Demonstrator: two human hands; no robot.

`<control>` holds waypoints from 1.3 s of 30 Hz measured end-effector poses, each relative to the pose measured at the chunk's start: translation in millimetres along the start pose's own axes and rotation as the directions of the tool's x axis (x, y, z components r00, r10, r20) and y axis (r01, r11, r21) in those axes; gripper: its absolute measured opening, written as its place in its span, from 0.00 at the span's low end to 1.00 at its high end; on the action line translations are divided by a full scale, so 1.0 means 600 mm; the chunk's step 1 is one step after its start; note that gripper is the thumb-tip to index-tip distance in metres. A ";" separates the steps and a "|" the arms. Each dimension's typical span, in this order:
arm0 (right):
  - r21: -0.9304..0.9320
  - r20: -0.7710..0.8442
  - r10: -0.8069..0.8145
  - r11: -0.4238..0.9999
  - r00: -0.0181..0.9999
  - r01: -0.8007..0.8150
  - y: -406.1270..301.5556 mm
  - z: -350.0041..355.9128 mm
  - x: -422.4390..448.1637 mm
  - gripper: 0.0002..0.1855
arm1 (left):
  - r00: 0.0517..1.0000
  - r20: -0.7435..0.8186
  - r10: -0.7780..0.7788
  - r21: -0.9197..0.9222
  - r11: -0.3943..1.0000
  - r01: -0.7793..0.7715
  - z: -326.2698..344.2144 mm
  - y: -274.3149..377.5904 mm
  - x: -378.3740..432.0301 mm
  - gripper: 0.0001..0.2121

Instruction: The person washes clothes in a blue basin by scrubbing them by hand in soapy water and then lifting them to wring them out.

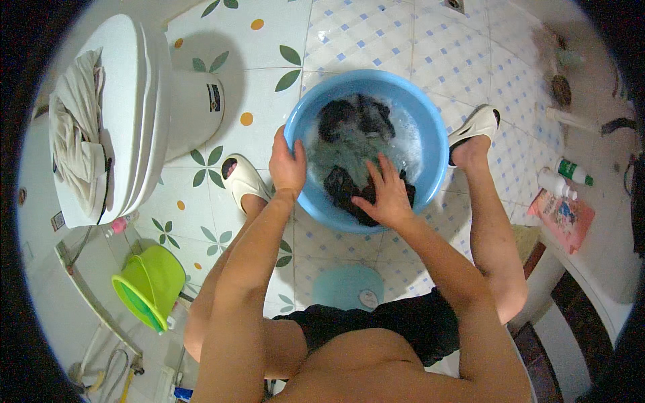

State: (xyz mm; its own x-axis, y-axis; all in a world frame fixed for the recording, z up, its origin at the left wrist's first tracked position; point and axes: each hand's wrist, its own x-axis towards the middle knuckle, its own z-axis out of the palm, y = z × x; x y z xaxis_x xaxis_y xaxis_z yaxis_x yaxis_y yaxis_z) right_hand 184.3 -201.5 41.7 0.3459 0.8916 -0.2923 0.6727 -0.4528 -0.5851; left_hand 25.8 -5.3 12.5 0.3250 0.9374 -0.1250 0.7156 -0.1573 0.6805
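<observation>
On the tiled floor between the person's feet stands a round blue plastic basin (437, 151). It holds cloudy, sudsy water with soaked dark clothes (336, 120) and a greenish-grey cloth (342, 151) in it. My left hand (288, 162) grips the basin's left rim, with the thumb on the inner side. Over the near part of the basin, my right hand (385, 194) rests on the dark wet clothes with its fingers spread. Some of the fabric beneath that palm is hidden.
A white toilet (128, 121) with a beige garment (80, 146) on its lid stands at left. Below it is a lime-green bucket (151, 282). White bottles (554, 182) and a pink pouch (564, 216) lie at right. A light-blue round object (347, 287) is near the person.
</observation>
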 end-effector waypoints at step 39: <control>-0.377 0.242 -0.157 0.894 0.957 0.243 0.027 0.121 0.132 0.31 | 1.000 0.019 -0.022 -0.058 0.998 0.023 0.005 -0.017 0.000 0.22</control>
State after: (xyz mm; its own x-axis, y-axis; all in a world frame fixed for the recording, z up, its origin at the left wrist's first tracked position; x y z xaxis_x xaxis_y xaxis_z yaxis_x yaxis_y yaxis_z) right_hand 175.3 -137.7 -46.0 0.0666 0.9262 -0.3710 0.9319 -0.1906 -0.3086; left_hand 20.3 -4.7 3.2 0.3212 0.9344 -0.1538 0.6856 -0.1174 0.7185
